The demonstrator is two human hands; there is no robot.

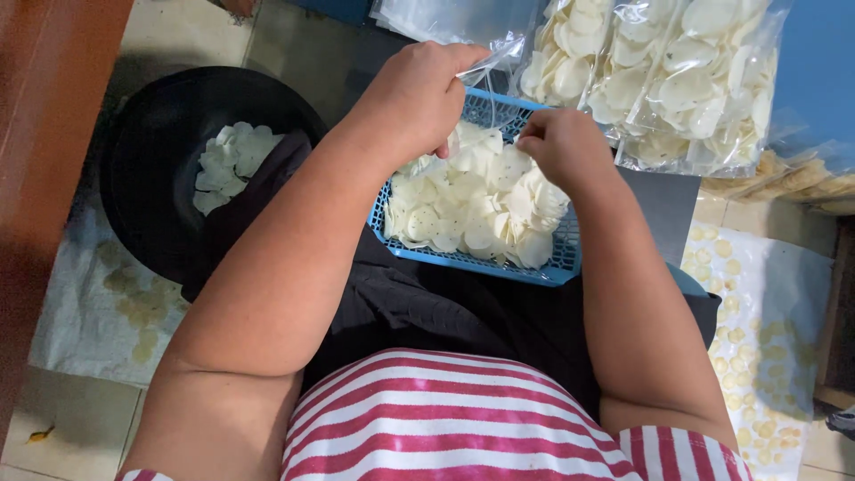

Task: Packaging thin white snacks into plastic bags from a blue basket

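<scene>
We look straight down over our own lap, from the left edge to the right. At the far left stands a brown wooden panel. Beside it, on the floor, a pale woven sack lies flat with a few yellowish round chips on it. A wide black round pan sits partly on that sack and holds a small heap of thin white round crackers.

Our left hand hovers above the far edge of a shallow light-blue plastic mesh basket. Its fingers are curled closed and pinch the rim of a thin clear plastic bag, which hangs open between both hands. The basket rests on our lap, on black cloth, and is piled with more of the white crackers, some flecked with dark specks.

Our right hand sits just beside the left, over the cracker pile, fingers bent inward in a loose fist. It seems to pinch the bag's other edge, though we cannot tell for sure.

Beyond the basket, 2 sealed clear bags stuffed with the same white crackers lean against a blue surface. At the far right, a white sheet on the tiled floor is scattered with yellowish chips. At the bottom we see our red-and-white striped shirt.
</scene>
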